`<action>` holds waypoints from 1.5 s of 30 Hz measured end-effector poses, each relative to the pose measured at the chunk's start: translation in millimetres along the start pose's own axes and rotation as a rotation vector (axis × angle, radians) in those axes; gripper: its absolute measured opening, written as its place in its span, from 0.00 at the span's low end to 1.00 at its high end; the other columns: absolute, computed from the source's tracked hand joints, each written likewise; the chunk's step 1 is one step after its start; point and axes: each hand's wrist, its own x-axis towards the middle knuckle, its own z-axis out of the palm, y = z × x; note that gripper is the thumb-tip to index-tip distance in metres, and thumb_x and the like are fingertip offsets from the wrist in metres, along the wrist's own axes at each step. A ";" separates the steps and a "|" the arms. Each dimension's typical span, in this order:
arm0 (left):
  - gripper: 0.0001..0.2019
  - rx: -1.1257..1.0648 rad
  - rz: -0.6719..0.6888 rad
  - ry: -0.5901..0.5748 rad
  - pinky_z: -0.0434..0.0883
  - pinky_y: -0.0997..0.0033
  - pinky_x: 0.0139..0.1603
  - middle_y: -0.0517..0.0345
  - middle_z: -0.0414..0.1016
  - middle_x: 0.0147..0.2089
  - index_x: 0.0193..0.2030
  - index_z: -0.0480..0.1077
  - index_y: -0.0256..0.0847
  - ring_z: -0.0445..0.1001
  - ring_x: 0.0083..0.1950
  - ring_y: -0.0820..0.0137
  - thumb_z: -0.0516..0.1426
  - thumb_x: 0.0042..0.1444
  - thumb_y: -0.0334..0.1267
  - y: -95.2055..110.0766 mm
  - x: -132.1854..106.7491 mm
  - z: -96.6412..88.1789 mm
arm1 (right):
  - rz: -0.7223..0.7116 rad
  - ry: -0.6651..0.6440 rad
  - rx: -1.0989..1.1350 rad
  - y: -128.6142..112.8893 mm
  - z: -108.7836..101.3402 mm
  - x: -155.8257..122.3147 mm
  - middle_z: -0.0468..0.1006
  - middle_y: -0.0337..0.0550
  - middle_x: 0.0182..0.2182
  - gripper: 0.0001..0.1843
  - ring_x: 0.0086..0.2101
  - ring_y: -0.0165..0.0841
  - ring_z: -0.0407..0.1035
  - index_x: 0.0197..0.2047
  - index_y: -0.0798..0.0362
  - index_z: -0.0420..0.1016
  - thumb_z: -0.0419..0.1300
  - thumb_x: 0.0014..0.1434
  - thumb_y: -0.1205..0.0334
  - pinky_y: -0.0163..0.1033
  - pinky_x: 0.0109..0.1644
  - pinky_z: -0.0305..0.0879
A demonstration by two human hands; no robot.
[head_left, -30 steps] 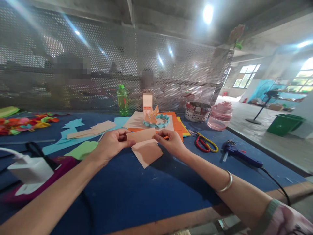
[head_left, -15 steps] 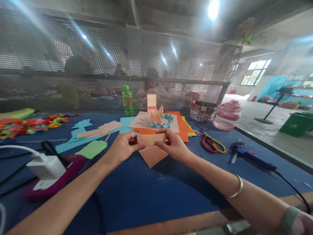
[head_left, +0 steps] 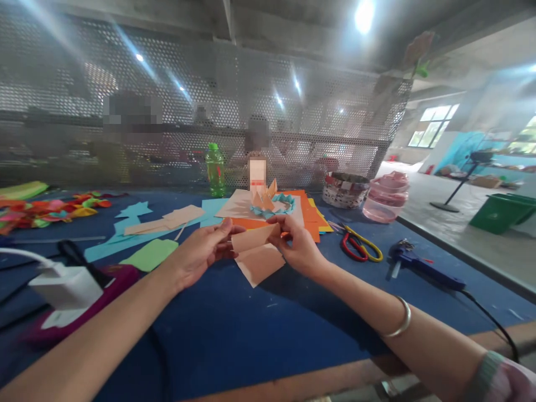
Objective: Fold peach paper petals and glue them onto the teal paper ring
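Note:
A small peach piece of paper (head_left: 254,240) is held up between my hands, tilted with its right end higher. My left hand (head_left: 201,251) is closed at its left edge, thumb on top and fingers partly behind. The thumb and fingers of my right hand (head_left: 299,245) pinch its right end. Just below is another peach paper surface (head_left: 260,266) with a pointed lower corner; I cannot tell whether the two are joined. Behind my hands, a blue folded-paper ring (head_left: 287,204) and peach pointed paper pieces (head_left: 263,201) rest on stacked coloured sheets (head_left: 310,215).
Scissors (head_left: 360,245), a glue gun (head_left: 427,265), a pink water jug (head_left: 386,196) and a woven basket (head_left: 345,191) stand or lie to the right. Leftward are a power strip (head_left: 121,282) with a white charger (head_left: 67,287), green paper (head_left: 149,255) and a green bottle (head_left: 215,172).
The held paper has tilted, its right end rising. My left thumb has moved up from the paper's face to its upper left edge. The view has shifted slightly.

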 end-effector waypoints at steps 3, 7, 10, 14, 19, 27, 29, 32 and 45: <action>0.16 -0.017 -0.064 -0.048 0.74 0.70 0.37 0.48 0.80 0.39 0.39 0.77 0.37 0.78 0.38 0.66 0.62 0.52 0.49 2.2 -2.6 0.9 | -0.052 -0.003 -0.046 -0.2 -0.3 -1.8 0.74 0.40 0.36 0.17 0.35 0.30 0.69 0.51 0.51 0.66 0.56 0.56 0.68 0.35 0.38 0.63; 0.13 0.036 -0.070 -0.148 0.73 0.75 0.35 0.50 0.80 0.40 0.42 0.77 0.39 0.78 0.40 0.67 0.63 0.52 0.44 2.5 -6.0 0.1 | -0.076 0.010 -0.095 -1.0 -0.4 -2.0 0.75 0.41 0.38 0.18 0.35 0.30 0.68 0.50 0.51 0.66 0.56 0.56 0.70 0.35 0.38 0.64; 0.14 0.069 -0.072 -0.187 0.73 0.77 0.35 0.50 0.80 0.43 0.43 0.77 0.40 0.78 0.42 0.67 0.63 0.53 0.44 1.3 -6.0 -0.6 | -0.083 0.004 -0.111 -0.9 -0.1 -1.5 0.75 0.42 0.39 0.18 0.36 0.30 0.69 0.50 0.50 0.66 0.55 0.56 0.70 0.34 0.38 0.64; 0.16 0.106 -0.052 -0.217 0.74 0.75 0.37 0.49 0.80 0.45 0.46 0.76 0.41 0.78 0.44 0.65 0.62 0.54 0.46 -1.6 -4.2 -0.5 | -0.094 -0.003 -0.119 -0.4 0.2 -1.8 0.74 0.42 0.38 0.18 0.36 0.30 0.69 0.51 0.51 0.66 0.54 0.56 0.71 0.34 0.38 0.64; 0.20 0.138 -0.068 -0.280 0.74 0.67 0.43 0.49 0.78 0.49 0.53 0.72 0.43 0.79 0.45 0.62 0.61 0.55 0.47 -4.1 -6.3 1.5 | -0.118 -0.005 -0.138 -1.2 0.5 -3.5 0.74 0.41 0.37 0.18 0.36 0.30 0.69 0.51 0.51 0.66 0.54 0.57 0.71 0.35 0.40 0.65; 0.24 0.204 -0.023 -0.294 0.74 0.64 0.41 0.46 0.77 0.50 0.58 0.65 0.42 0.79 0.43 0.61 0.60 0.56 0.45 -2.9 -9.5 5.5 | -0.171 0.003 -0.165 -1.7 1.2 -4.8 0.73 0.43 0.40 0.18 0.37 0.30 0.68 0.51 0.50 0.66 0.54 0.57 0.72 0.35 0.39 0.66; 0.26 0.235 -0.001 -0.317 0.73 0.65 0.39 0.46 0.77 0.50 0.59 0.65 0.42 0.78 0.42 0.62 0.62 0.54 0.43 -2.9 -10.0 5.5 | -0.175 -0.009 -0.164 -2.1 1.7 -5.3 0.73 0.43 0.40 0.18 0.37 0.31 0.68 0.51 0.50 0.65 0.54 0.57 0.72 0.35 0.39 0.66; 0.24 0.269 0.015 -0.345 0.72 0.68 0.36 0.49 0.78 0.46 0.56 0.68 0.42 0.77 0.38 0.65 0.63 0.51 0.40 -3.1 -11.1 5.7 | -0.202 -0.042 -0.190 -6.8 2.2 -7.3 0.73 0.44 0.40 0.20 0.38 0.32 0.68 0.52 0.50 0.64 0.54 0.57 0.73 0.37 0.40 0.67; 0.12 0.197 0.002 -0.184 0.74 0.67 0.39 0.60 0.78 0.31 0.34 0.74 0.37 0.77 0.34 0.67 0.66 0.40 0.37 -5.1 -9.8 8.9 | -0.659 -0.119 -0.541 -20.6 3.3 -13.6 0.68 0.42 0.54 0.10 0.57 0.40 0.57 0.38 0.45 0.79 0.60 0.57 0.69 0.49 0.59 0.58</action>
